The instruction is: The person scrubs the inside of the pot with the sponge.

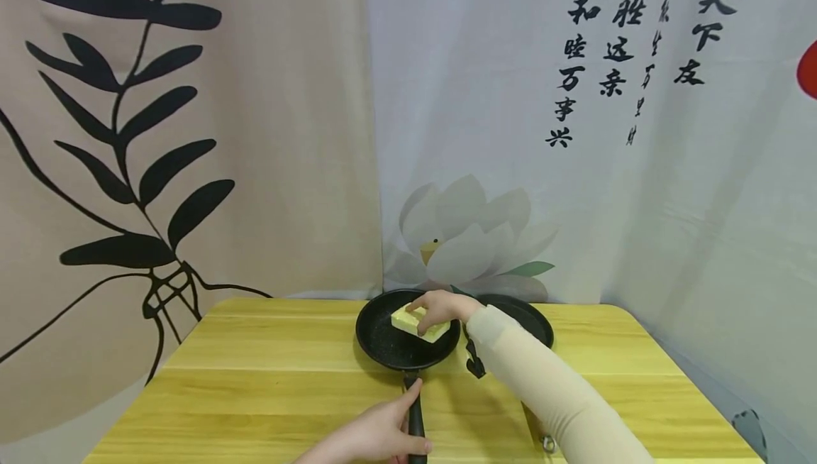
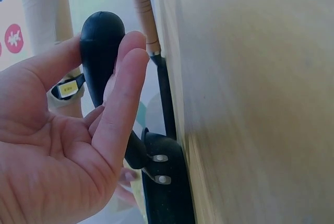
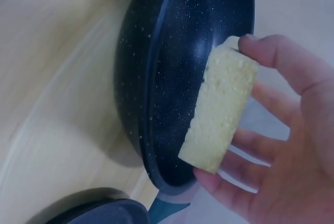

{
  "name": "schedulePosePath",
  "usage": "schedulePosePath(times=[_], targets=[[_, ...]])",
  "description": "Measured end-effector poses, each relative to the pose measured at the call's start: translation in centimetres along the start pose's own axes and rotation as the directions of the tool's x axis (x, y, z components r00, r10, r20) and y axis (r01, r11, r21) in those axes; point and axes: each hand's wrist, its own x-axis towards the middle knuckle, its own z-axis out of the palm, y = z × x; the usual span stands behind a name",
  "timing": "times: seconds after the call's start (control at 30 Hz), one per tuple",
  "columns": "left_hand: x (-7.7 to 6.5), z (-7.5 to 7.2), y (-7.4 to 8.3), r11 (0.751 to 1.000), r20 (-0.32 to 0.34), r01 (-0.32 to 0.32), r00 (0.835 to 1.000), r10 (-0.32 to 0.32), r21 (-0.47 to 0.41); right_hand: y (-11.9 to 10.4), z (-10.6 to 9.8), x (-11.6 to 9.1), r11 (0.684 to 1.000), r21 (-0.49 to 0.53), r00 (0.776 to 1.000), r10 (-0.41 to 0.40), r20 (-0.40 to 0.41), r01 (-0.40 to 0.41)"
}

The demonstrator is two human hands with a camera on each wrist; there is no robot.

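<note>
A black frying pan (image 1: 378,342) with a speckled inside sits near the far edge of the table. My left hand (image 1: 381,430) holds its dark handle (image 2: 102,51), thumb on one side and fingers on the other. My right hand (image 1: 440,308) grips a pale yellow sponge (image 3: 222,106) between thumb and fingertips. In the head view the sponge lies over the inside of the pan. From the right wrist, the block's long porous edge is visible, tilted close to the pan's inner surface.
A second dark pan (image 1: 526,318) stands just right of the first, partly hidden behind my right forearm. Its wooden handle (image 2: 145,18) ends in a metal ring. The wooden table (image 1: 268,372) runs back to a printed curtain (image 1: 293,130).
</note>
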Motion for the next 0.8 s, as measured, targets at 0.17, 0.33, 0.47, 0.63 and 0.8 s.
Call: schedulePosePath(times=[0.17,0.33,0.47,0.63,0.8], targets=[[0.4,-0.2,-0.5,1.0,0.005,0.013,1.0,-0.013,0.008,0.4,-0.1,0.0,1.0,0.021,1.0,0.008,-0.007,-0.008],[2.0,0.1,-3.3,0.998,0.008,-0.011,1.0,0.012,-0.057,1.0,-0.2,-0.2,0.998,0.057,1.0,0.005,-0.028,-0.003],[2.5,0.0,-4.3,0.997,0.013,-0.03,0.999,0.031,-0.075,1.3,-0.6,-0.6,0.998,0.067,0.999,0.005,-0.054,-0.001],[1.4,0.0,-2.6,0.997,-0.001,-0.03,1.0,0.03,-0.067,1.8,-1.1,-0.8,0.996,0.088,0.997,0.006,-0.072,0.001],[-0.8,-0.2,1.1,1.0,-0.006,-0.006,1.0,0.006,-0.025,2.5,-1.8,-1.1,0.995,0.096,0.994,-0.003,-0.109,0.014]])
